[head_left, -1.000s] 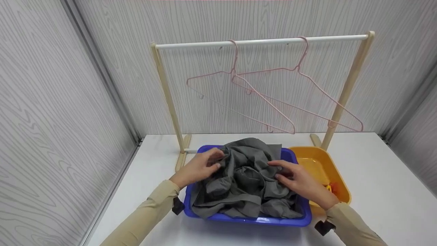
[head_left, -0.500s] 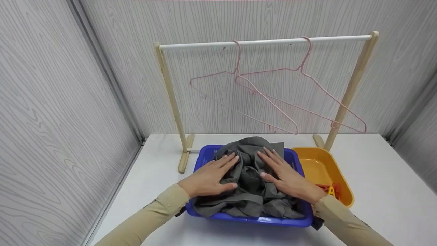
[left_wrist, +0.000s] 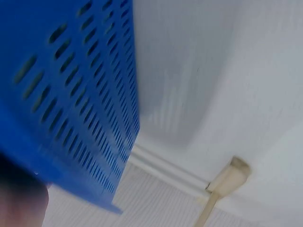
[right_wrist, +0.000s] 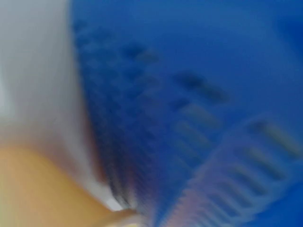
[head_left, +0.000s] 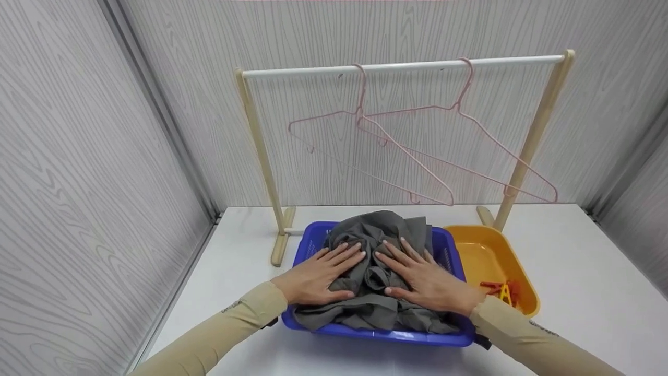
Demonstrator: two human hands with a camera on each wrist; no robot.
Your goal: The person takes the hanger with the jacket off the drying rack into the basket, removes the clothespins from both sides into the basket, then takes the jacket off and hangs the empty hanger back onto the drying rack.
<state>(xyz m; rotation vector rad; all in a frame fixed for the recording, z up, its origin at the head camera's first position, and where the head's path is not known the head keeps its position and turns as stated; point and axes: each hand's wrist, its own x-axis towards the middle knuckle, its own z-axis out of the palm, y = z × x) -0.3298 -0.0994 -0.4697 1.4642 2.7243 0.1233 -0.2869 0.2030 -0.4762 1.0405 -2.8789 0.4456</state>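
Note:
A heap of dark grey cloth [head_left: 360,313] fills the blue slotted basket [head_left: 396,337]. My left hand [head_left: 321,277] lies palm down on the cloth's left part, fingers straight and spread. On the right part rests my right hand [head_left: 422,279], also flat with spread fingers. The fingertips of the two hands point toward each other near the heap's middle. In the left wrist view the basket's slotted side [left_wrist: 90,90] shows, with a bit of the hand [left_wrist: 21,203] at the corner. The right wrist view is blurred and mostly shows the basket [right_wrist: 189,71].
Behind the basket stands a wooden rack with a white rail [head_left: 407,66]. Two pink hangers, a left one [head_left: 407,152] and a right one [head_left: 490,138], hang from it. An orange tray [head_left: 516,261] at the right holds red and yellow clips [head_left: 505,293]. Walls enclose the white table [head_left: 589,292].
Both hands were at the cloth's sides with bent fingers; they have flattened onto it. In the last half second they slid slightly toward the near side, and the cloth looks pressed lower.

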